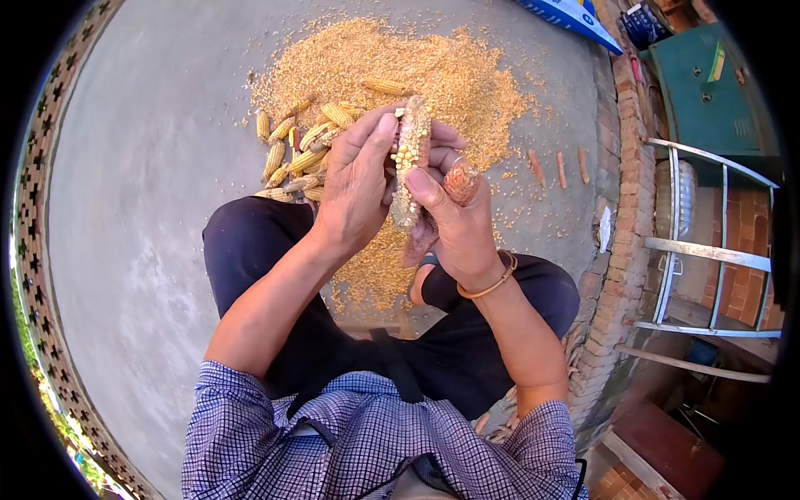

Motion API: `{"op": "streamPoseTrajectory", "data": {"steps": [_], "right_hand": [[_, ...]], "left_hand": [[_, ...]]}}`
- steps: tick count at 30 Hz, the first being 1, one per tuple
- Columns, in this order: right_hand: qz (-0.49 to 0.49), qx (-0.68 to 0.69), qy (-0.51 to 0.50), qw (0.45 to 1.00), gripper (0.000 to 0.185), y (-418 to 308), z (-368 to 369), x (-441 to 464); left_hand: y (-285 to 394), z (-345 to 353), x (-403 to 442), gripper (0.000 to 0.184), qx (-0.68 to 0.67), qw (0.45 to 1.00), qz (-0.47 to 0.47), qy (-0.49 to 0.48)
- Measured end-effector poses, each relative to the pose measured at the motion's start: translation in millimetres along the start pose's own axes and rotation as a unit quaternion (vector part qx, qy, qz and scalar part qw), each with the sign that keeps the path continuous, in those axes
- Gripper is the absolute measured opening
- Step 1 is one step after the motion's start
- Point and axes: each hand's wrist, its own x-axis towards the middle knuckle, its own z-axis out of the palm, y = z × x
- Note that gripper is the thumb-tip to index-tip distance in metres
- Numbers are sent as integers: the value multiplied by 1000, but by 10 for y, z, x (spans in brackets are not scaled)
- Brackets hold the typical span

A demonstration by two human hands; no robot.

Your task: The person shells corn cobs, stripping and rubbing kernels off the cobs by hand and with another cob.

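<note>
Between my two hands is a partly shelled corn cob [406, 154], upright in view, with pale yellow kernels on part of it and bare patches elsewhere. My left hand [357, 179] grips its left side, fingers bent behind it. My right hand [458, 212] presses its thumb on the cob and also holds a bare reddish cob [461, 182] in its palm. Beyond the hands lies a wide heap of loose kernels [333, 62]. Several unshelled cobs [277, 158] are piled left of my hands. More loose kernels [371, 265] lie between my legs.
Several bare cobs [561, 169] lie on the concrete floor [142, 183] at the right. A low brick edge [623, 208] runs down the right side, with a metal ladder-like frame [708, 250] and a green cabinet [700, 96] beyond it. A blue bag [575, 21] lies at the top.
</note>
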Motion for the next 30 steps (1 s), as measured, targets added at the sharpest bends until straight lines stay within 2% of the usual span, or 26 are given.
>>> {"op": "streamPoseTrajectory", "data": {"steps": [2,5,9,11,14,17,20,23,26,30], "right_hand": [[1,20,-13,1000,25,8,-22,35],[2,37,-38,999,26,-3,-55,49],[9,51,-48,998,27,-30,-55,40],[5,63,-47,997,27,-37,-29,37],[-3,70,-39,997,26,-31,8,15],[7,63,-30,998,26,-31,12,6],[4,80,-15,997,27,-35,40,8],[-8,81,18,997,28,-44,101,13],[-14,53,14,998,29,-17,66,6],[-19,55,18,998,29,-19,105,7]], "left_hand": [[12,-33,9,44,-34,999,-23,-22],[12,-41,9,43,-46,999,-18,-14],[-4,-44,-27,44,31,999,24,-25],[-61,-79,-28,45,25,998,42,-43],[-114,-50,-42,45,46,996,71,-18],[-40,-51,-47,46,-6,999,39,-12],[11,-28,-57,44,18,999,25,-30],[-73,-54,-40,43,86,991,88,-57],[-96,-13,-68,41,98,991,87,-5],[-159,-76,-31,42,72,994,78,-4]]}}
